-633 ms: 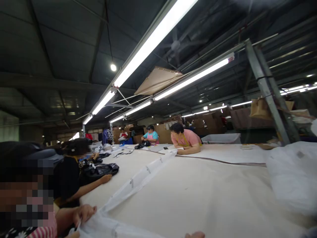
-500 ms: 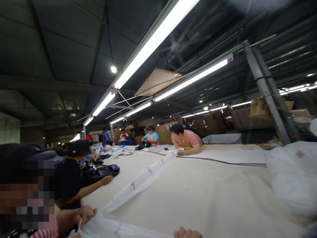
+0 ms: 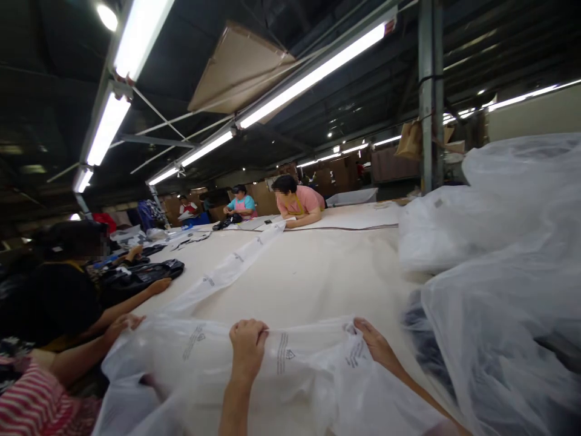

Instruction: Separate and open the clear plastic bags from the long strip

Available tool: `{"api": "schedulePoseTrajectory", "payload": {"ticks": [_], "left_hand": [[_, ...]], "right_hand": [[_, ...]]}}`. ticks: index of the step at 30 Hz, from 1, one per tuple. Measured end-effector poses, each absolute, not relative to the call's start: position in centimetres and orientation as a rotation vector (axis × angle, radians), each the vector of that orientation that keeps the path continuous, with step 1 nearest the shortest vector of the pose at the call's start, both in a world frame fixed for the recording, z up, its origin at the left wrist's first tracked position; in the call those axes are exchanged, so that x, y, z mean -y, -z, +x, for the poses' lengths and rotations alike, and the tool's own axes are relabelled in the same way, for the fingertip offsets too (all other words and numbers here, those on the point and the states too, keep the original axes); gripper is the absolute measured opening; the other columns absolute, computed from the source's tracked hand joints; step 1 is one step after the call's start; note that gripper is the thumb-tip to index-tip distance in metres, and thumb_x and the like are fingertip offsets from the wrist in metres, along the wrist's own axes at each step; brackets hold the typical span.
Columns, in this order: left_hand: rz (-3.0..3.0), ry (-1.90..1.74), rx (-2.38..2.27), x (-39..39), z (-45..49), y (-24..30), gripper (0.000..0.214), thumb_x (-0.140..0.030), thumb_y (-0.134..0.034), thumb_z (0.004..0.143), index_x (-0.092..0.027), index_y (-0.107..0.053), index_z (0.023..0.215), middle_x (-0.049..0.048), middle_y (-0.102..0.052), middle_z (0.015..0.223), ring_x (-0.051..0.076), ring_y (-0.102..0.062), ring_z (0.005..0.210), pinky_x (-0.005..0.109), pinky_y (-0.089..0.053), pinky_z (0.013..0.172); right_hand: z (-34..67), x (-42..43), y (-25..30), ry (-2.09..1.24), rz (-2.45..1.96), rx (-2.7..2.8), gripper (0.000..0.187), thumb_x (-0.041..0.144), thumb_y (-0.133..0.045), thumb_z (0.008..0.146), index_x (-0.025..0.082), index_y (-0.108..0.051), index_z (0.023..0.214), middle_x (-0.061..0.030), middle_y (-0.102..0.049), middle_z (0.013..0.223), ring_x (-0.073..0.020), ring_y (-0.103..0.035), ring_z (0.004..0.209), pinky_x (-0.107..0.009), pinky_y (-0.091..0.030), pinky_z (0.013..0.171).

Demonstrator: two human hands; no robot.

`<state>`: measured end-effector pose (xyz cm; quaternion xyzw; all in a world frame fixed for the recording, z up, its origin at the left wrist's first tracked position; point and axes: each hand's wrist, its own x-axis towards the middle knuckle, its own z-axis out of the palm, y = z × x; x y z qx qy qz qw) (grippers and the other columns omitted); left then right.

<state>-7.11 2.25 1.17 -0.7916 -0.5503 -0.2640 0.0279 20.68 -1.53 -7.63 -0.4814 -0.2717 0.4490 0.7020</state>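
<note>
A thin clear plastic bag [image 3: 281, 363] printed with dark warning text stretches across the near edge of the long cream table [image 3: 308, 284]. My left hand [image 3: 247, 345] grips its top edge in a fist. My right hand [image 3: 372, 342] pinches the same edge further right. The bag sags between them, and its lower part is out of view. A long narrow strip of the same plastic [image 3: 227, 272] lies along the table, running away from my hands. A co-worker's hand [image 3: 120, 324], from a striped sleeve [image 3: 36, 393], holds the bag's left side.
Big heaps of clear plastic [image 3: 494, 315] rise at the right, close to my right arm. Dark bags [image 3: 140, 278] lie by seated co-workers at the left. More people [image 3: 299, 203] lean on the far table. A steel post [image 3: 429, 91] stands behind the heaps.
My view has swung right and downward. My hands have risen into view and hold the bag's edge, lifted and spread across the table. The co-worker's hand still holds the left side.
</note>
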Motion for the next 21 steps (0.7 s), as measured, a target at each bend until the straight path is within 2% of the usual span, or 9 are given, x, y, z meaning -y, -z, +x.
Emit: {"api": "schedulePoseTrajectory", "payload": {"ticks": [5,9,11,14,16,19,21], "left_hand": [[-2.226,0.883,1.765,-3.2,-6.6,-1.0,0.014,-0.014,-0.049,0.078,-0.02,-0.062,0.077,0.0032,-0.063,0.084,0.021,-0.051,0.092,0.039,-0.024,0.094],[-2.294,0.973,1.791,-4.1,-6.2,0.3,0.011,-0.012,-0.047,0.072,-0.018,-0.056,0.075,0.0032,-0.061,0.08,0.02,-0.053,0.088,0.038,-0.028,0.092],[-2.469,1.099,1.797,-4.2,-6.4,1.2,0.01,-0.02,-0.05,0.073,-0.018,-0.057,0.081,0.0033,-0.061,0.082,0.02,-0.054,0.086,0.038,-0.032,0.091],[-2.822,1.417,1.817,-4.0,-6.6,1.8,0.033,-0.038,-0.051,0.077,-0.018,-0.059,0.101,0.0042,-0.061,0.087,0.019,-0.055,0.085,0.032,-0.04,0.084],[-2.997,1.539,1.863,-3.6,-6.6,1.8,0.042,-0.044,-0.047,0.08,-0.017,-0.06,0.109,0.0058,-0.062,0.092,0.019,-0.056,0.09,0.03,-0.042,0.082],[-3.138,1.402,1.871,-3.1,-6.2,1.7,0.038,-0.042,-0.045,0.081,-0.017,-0.067,0.1,0.0072,-0.063,0.098,0.02,-0.055,0.097,0.029,-0.04,0.089],[-3.174,1.259,1.807,-2.9,-5.7,2.0,0.035,-0.04,-0.045,0.081,-0.018,-0.069,0.095,0.007,-0.062,0.095,0.019,-0.056,0.094,0.028,-0.04,0.087]], "right_hand": [[21.5,1.3,8.0,-1.009,-1.054,0.531,0.047,0.053,-0.067,0.049,0.017,-0.059,0.079,0.0008,-0.061,0.067,-0.0137,-0.056,0.059,-0.024,-0.047,0.058],[22.8,1.3,8.5,-0.959,-1.092,0.486,0.046,0.05,-0.065,0.052,0.018,-0.06,0.084,0.0005,-0.061,0.069,-0.015,-0.057,0.064,-0.024,-0.047,0.06],[23.1,1.4,8.5,-0.938,-1.108,0.476,0.044,0.048,-0.065,0.054,0.018,-0.061,0.086,0.0002,-0.062,0.073,-0.0151,-0.058,0.067,-0.023,-0.047,0.062],[23.0,1.6,8.1,-0.946,-1.105,0.476,0.042,0.047,-0.066,0.056,0.019,-0.059,0.086,0.0015,-0.062,0.073,-0.0133,-0.056,0.065,-0.022,-0.045,0.059],[22.6,1.7,7.6,-0.976,-1.075,0.474,0.042,0.048,-0.067,0.056,0.019,-0.057,0.085,0.0039,-0.058,0.066,-0.0107,-0.052,0.056,-0.021,-0.042,0.053],[22.0,1.8,7.0,-0.99,-1.05,0.461,0.045,0.049,-0.067,0.054,0.019,-0.054,0.084,0.0062,-0.052,0.058,-0.0079,-0.045,0.048,-0.019,-0.037,0.046],[21.7,1.7,7.0,-0.973,-1.059,0.457,0.047,0.049,-0.067,0.054,0.019,-0.054,0.086,0.0056,-0.053,0.059,-0.0079,-0.045,0.048,-0.019,-0.036,0.046]]}}
